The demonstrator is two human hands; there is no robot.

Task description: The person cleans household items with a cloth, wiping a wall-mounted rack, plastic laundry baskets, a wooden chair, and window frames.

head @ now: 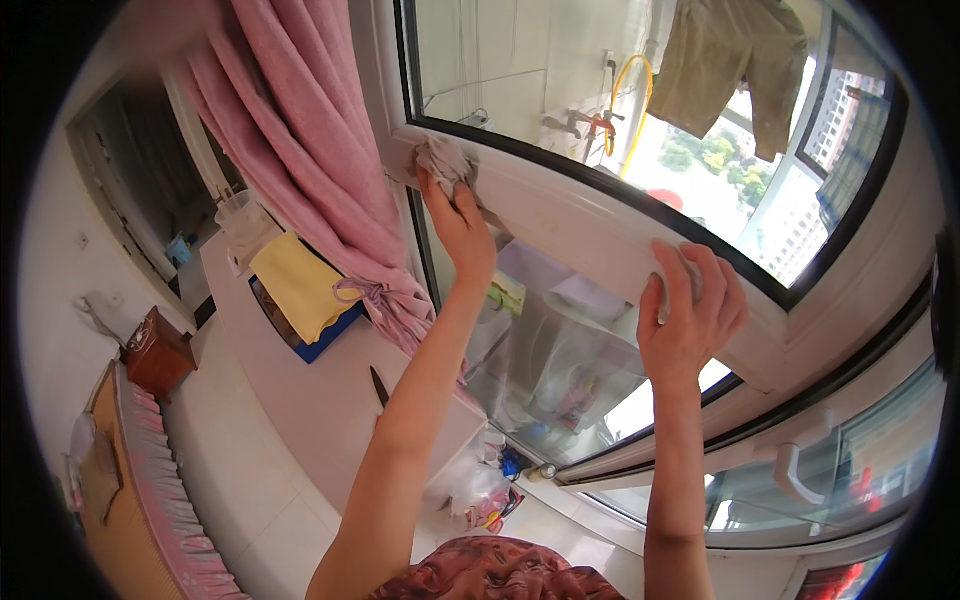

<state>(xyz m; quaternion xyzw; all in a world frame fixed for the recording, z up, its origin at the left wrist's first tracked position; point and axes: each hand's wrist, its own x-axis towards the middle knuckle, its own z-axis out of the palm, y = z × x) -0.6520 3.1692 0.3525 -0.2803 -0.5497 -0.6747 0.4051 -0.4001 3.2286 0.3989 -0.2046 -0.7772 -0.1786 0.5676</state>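
Observation:
My left hand (461, 225) presses a crumpled whitish-grey cloth (446, 161) against the left end of a white window-frame rail (555, 217). Farther right along the same rail rests my right hand (690, 307), its fingers bent and spread. Something pale shows between those fingers, but whether it is a cloth or the frame itself is not clear. Above the rail is a glass pane (510, 90) with a black seal; a lower pane (570, 352) sits beneath it.
A pink curtain (315, 150), tied with a cord, hangs at the left. On the white table (300, 405) lie a folded yellow cloth (304, 281) and a dark pen-like object (379, 385). A white handle (795, 472) juts out at lower right. Plastic bags (480, 491) lie below.

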